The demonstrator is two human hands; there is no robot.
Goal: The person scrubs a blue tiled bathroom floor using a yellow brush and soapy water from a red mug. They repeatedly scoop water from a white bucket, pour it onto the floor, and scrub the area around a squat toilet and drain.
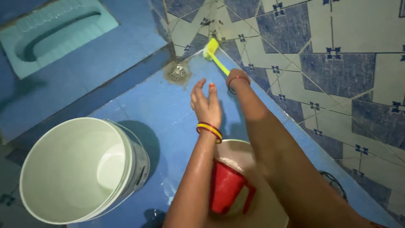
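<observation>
Reaching out toward twelve o'clock, our right hand (237, 81) closes its grip around the handle of a yellow-green brush (212, 51), whose head presses into the corner where the blue floor (139, 105) meets the tiled wall (320, 63). That angle lets the bristles work along the seam, just to the right of the round drain (177, 73), where water would gather. Our fingers are wrapped out of sight behind the wrist, so we judge the hold firm rather than see it fully.

Our left hand (206, 105) hovers open over the floor, fingers spread and holding nothing, likely for balance as we lean forward; bangles sit on both wrists.

At six o'clock, under our arms, a red mug (225, 190) stands inside a pale basin (236, 150), kept close for scooping water. At eight o'clock a white bucket (50, 169) stands upright with a little water in it. At eleven o'clock lies a squat toilet pan (55, 31), well apart from the brush.
</observation>
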